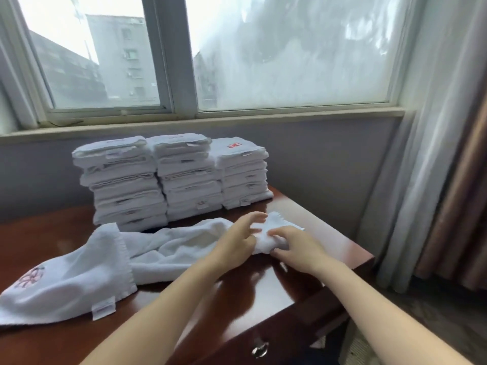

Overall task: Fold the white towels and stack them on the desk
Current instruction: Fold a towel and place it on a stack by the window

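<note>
A long white towel [168,246] lies crumpled across the dark red desk [284,283], its left end bearing a pink embroidered mark. Both hands meet at its right end. My left hand [238,237] rests on the cloth with fingers spread. My right hand [295,245] pinches the bunched end of the towel near the desk's right edge. Behind them stand three stacks of folded white towels: left [121,183], middle [187,177] and right [242,172], the right one topped by a red mark.
The stacks stand against the wall under a wide window [210,54]. Pale and brown curtains [434,154] hang at the right. The desk's right edge drops off close to my right hand. A metal drawer pull [259,349] shows on the front.
</note>
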The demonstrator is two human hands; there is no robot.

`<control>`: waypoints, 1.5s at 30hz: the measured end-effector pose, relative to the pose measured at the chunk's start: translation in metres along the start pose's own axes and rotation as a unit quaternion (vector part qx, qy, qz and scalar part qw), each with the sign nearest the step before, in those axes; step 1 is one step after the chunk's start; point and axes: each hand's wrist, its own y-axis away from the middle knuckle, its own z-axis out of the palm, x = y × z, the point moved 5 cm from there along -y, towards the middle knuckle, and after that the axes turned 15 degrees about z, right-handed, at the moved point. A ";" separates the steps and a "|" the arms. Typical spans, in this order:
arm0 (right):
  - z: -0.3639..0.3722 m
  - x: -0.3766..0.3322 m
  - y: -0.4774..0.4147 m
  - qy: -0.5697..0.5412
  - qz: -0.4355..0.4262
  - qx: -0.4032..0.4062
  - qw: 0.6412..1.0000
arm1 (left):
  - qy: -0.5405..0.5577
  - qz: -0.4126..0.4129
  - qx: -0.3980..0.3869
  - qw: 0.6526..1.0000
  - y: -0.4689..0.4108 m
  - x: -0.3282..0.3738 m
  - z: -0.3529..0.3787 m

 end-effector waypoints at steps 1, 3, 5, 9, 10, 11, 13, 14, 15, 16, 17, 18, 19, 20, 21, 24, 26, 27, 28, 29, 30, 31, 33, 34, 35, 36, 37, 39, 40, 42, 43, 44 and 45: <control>0.001 -0.004 -0.008 0.007 -0.022 0.000 1.000 | -0.043 0.022 0.020 0.999 -0.001 0.000 -0.011; 0.001 -0.017 -0.028 0.018 -0.062 -0.007 0.998 | -0.161 0.048 0.023 0.986 -0.001 -0.003 -0.034; 0.001 -0.031 -0.052 0.026 -0.086 -0.012 0.996 | -0.263 0.036 0.006 0.964 0.000 -0.014 -0.053; 0.003 -0.053 -0.096 0.049 -0.090 -0.041 0.994 | -0.330 -0.034 0.045 0.942 0.006 -0.037 -0.083; 0.003 -0.060 -0.103 0.060 -0.090 -0.052 0.993 | -0.329 -0.053 0.036 0.942 0.009 -0.039 -0.086; 0.004 -0.068 -0.107 0.059 -0.093 -0.062 0.992 | -0.323 -0.070 0.021 0.944 0.013 -0.040 -0.088; 0.007 -0.090 -0.107 0.019 -0.106 -0.091 0.990 | -0.308 -0.101 0.014 0.946 0.020 -0.037 -0.093; 0.010 -0.103 -0.104 -0.009 -0.113 -0.113 0.987 | -0.309 -0.115 0.025 0.944 0.025 -0.034 -0.099; 0.015 -0.117 -0.099 -0.031 -0.121 -0.134 0.983 | -0.320 -0.125 0.041 0.938 0.031 -0.029 -0.107; 0.022 -0.130 -0.094 -0.040 -0.133 -0.147 0.979 | -0.336 -0.134 0.056 0.931 0.037 -0.024 -0.116; 0.029 -0.143 -0.088 -0.038 -0.152 -0.151 0.976 | -0.356 -0.139 0.067 0.922 0.045 -0.019 -0.126; 0.037 -0.154 -0.082 -0.030 -0.173 -0.149 0.973 | -0.379 -0.143 0.076 0.911 0.055 -0.015 -0.134; 0.045 -0.165 -0.075 -0.024 -0.196 -0.143 0.970 | -0.406 -0.149 0.083 0.898 0.066 -0.012 -0.141; 0.053 -0.174 -0.067 -0.020 -0.218 -0.138 0.966 | -0.440 -0.164 0.082 0.879 0.078 -0.012 -0.146; 0.061 -0.181 -0.060 -0.013 -0.235 -0.135 0.963 | -0.476 -0.191 0.065 0.856 0.090 -0.014 -0.149; 0.088 -0.186 -0.036 0.054 -0.247 -0.110 0.961 | -0.520 -0.311 -0.001 0.795 0.126 -0.028 -0.149; 0.097 -0.179 -0.017 0.107 -0.247 -0.077 0.960 | -0.491 -0.345 0.002 0.800 0.145 -0.028 -0.144; 0.098 -0.175 -0.008 0.123 -0.245 -0.063 0.960 | -0.480 -0.342 0.010 0.808 0.151 -0.023 -0.142; 0.096 -0.172 0.001 0.132 -0.241 -0.054 0.960 | -0.478 -0.334 0.014 0.812 0.157 -0.016 -0.140; 0.094 -0.170 0.008 0.138 -0.237 -0.049 0.960 | -0.482 -0.326 0.014 0.813 0.161 -0.009 -0.138; 0.090 -0.168 0.014 0.142 -0.233 -0.048 0.961 | -0.486 -0.320 0.014 0.813 0.167 -0.003 -0.137; 0.085 -0.166 0.019 0.139 -0.228 -0.050 0.962 | -0.486 -0.315 0.017 0.815 0.172 0.003 -0.136; 0.075 -0.161 0.026 0.103 -0.213 -0.062 0.970 | -0.486 -0.304 0.030 0.819 0.184 0.016 -0.138; 0.070 -0.157 0.029 0.082 -0.200 -0.064 0.974 | -0.487 -0.300 0.036 0.820 0.190 0.020 -0.140; 0.066 -0.152 0.032 0.068 -0.184 -0.062 0.979 | -0.487 -0.302 0.036 0.819 0.197 0.025 -0.144; 0.062 -0.149 0.034 0.067 -0.168 -0.058 0.982 | -0.488 -0.310 0.033 0.815 0.203 0.029 -0.147; 0.060 -0.147 0.035 0.074 -0.157 -0.056 0.983 | -0.490 -0.319 0.031 0.811 0.209 0.033 -0.151; 0.055 -0.148 0.038 0.098 -0.146 -0.052 0.983 | -0.512 -0.321 0.032 0.796 0.215 0.044 -0.163; 0.052 -0.151 0.040 0.104 -0.146 -0.047 0.983 | -0.535 -0.315 0.038 0.783 0.214 0.050 -0.170; 0.047 -0.159 0.042 0.092 -0.151 -0.039 0.983 | -0.591 -0.301 0.051 0.747 0.208 0.060 -0.187; 0.046 -0.163 0.042 0.078 -0.155 -0.041 0.984 | -0.622 -0.295 0.039 0.724 0.204 0.064 -0.193; 0.046 -0.168 0.042 0.064 -0.158 -0.050 0.984 | -0.652 -0.292 0.011 0.700 0.200 0.065 -0.196; 0.047 -0.171 0.041 0.053 -0.159 -0.060 0.984 | -0.674 -0.295 -0.020 0.677 0.196 0.064 -0.197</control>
